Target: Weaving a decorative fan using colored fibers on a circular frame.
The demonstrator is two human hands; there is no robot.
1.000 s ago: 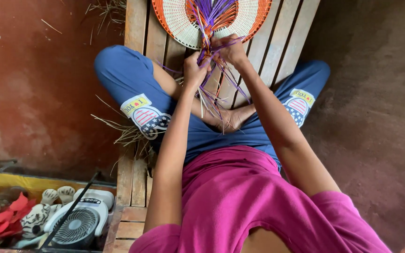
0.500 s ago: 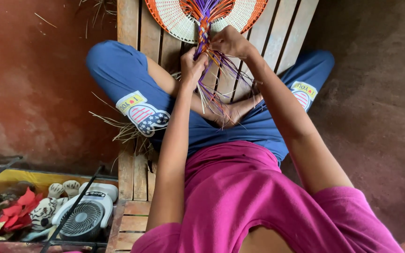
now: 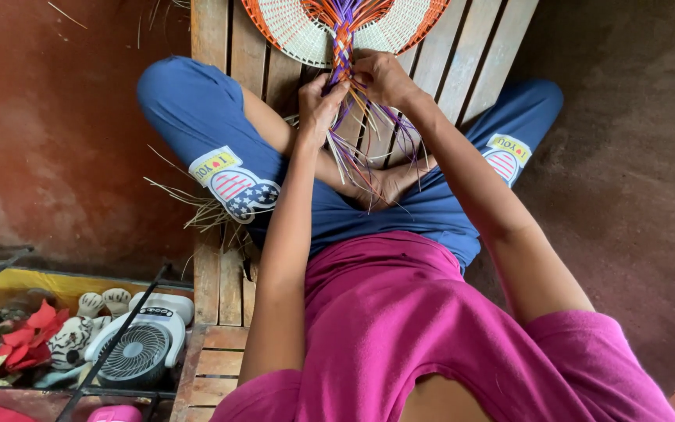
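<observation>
The person sits cross-legged on a wooden bench (image 3: 232,55). At its far end lies a round woven fan (image 3: 298,31), white with an orange rim. Just below the fan's rim, the left hand (image 3: 318,105) and right hand (image 3: 380,78) sit side by side, both pinched shut on the braided purple and orange strands (image 3: 343,55). Loose ends trail toward the lap. A small white electric fan (image 3: 138,348) sits left of the bench.

Head camera looks steeply down, close over the lap (image 3: 400,211)

Flat woven fan (image 3: 298,27), white, orange-rimmed, purple-orange braided strands (image 3: 343,55).
</observation>
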